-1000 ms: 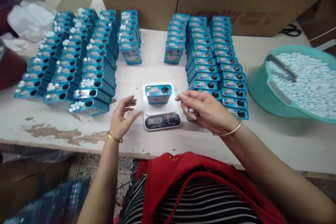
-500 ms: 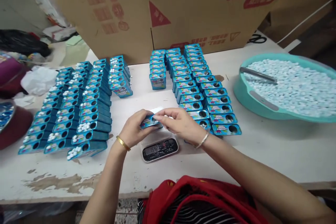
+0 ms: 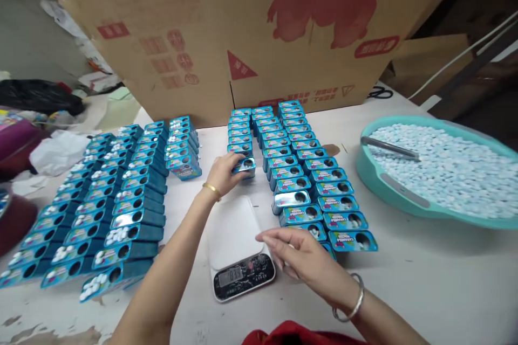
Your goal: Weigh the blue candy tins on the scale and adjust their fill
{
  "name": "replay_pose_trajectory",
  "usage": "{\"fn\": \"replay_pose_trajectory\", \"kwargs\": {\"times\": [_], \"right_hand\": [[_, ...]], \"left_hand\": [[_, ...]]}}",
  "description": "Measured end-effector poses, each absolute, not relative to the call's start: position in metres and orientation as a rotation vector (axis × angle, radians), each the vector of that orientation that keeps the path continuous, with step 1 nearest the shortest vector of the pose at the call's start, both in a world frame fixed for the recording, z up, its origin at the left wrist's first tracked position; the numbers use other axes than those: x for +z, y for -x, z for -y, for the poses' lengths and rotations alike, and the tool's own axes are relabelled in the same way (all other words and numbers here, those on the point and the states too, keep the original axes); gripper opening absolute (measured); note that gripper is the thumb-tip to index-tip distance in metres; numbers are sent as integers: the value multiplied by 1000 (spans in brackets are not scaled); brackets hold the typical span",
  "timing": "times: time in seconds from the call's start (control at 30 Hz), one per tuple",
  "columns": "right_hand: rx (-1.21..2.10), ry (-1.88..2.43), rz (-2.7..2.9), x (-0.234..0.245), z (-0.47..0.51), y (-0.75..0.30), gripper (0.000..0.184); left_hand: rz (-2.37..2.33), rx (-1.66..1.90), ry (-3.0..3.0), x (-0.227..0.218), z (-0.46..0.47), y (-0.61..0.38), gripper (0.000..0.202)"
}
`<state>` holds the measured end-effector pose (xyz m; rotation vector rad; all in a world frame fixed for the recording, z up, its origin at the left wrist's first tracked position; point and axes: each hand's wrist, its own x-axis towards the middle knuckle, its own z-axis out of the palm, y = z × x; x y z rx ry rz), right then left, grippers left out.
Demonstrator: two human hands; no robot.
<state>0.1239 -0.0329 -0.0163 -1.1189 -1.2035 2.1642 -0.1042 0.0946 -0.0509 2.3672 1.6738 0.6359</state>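
My left hand (image 3: 225, 172) is closed on a blue tin (image 3: 245, 166), setting it at the near end of a row in the right block of blue tins (image 3: 299, 172). The small white kitchen scale (image 3: 238, 248) stands bare in front of me, its display lit. My right hand (image 3: 301, 256) hovers over the scale's right edge with its fingers curled; whether it holds anything is hidden. Another block of blue tins (image 3: 117, 194) on the left has white tablets lying on several lids.
A teal tub (image 3: 404, 199) of pale tablets with a metal scoop (image 3: 389, 146) sits at the right. A big cardboard box (image 3: 243, 32) stands behind the tins. Plastic bags and a dark red container (image 3: 16, 215) lie at the left. Scissors (image 3: 379, 92) rest far back.
The tin was lifted off the scale by both hands and carried by my left hand to the row behind it. My right hand drew back over the scale. My view rose.
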Motion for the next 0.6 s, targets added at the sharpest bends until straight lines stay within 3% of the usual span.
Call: {"fn": "replay_pose_trajectory", "kwargs": {"times": [0.13,0.3,0.43,0.6], "right_hand": [[2239,1128,1178,-21,39,-125,52],[2358,1115,1116,-24,44,-124,52],[2422,1030,1066,-20,47,-120,46],[2633,871,738,-10,59,-111,35]], "left_hand": [[-1883,474,-2480,-61,-116,101,41],[-2237,644,-2431,-54,-94,135,48],[-2768,308,-2068,-48,-77,179,37],[-2680,-80,-2149,-39,-63,198,15]]}}
